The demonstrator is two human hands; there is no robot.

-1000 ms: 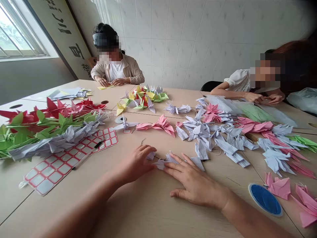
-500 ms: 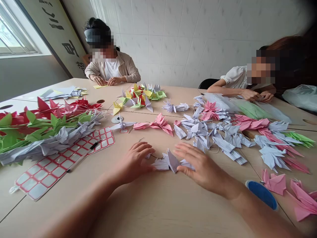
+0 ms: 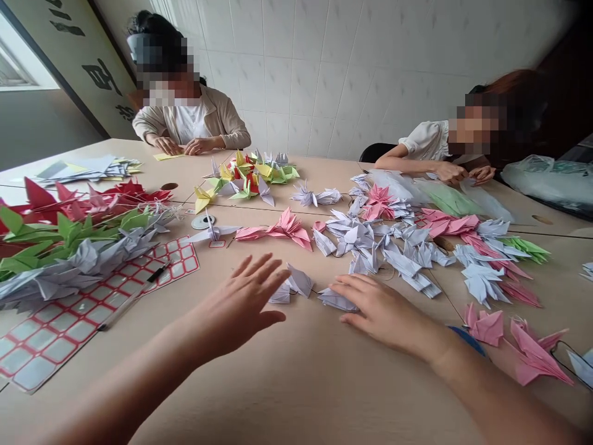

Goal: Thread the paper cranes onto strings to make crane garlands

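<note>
left hand (image 3: 248,303): fingers spread, thumb out | right hand (image 3: 380,312): fingers apart from thumb, beside pale folded paper (image 3: 334,300)

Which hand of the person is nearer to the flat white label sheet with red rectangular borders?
Left. The left hand is to the right of the white label sheet, apart from it; the right hand is farther right, beyond the left hand.

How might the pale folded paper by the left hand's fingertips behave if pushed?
The pale folded paper is probably light, being thin sheet. Its flat, creased sides suggest sliding rather than rolling. Its thin pointed corner would likely bend under firm pressure.
</note>
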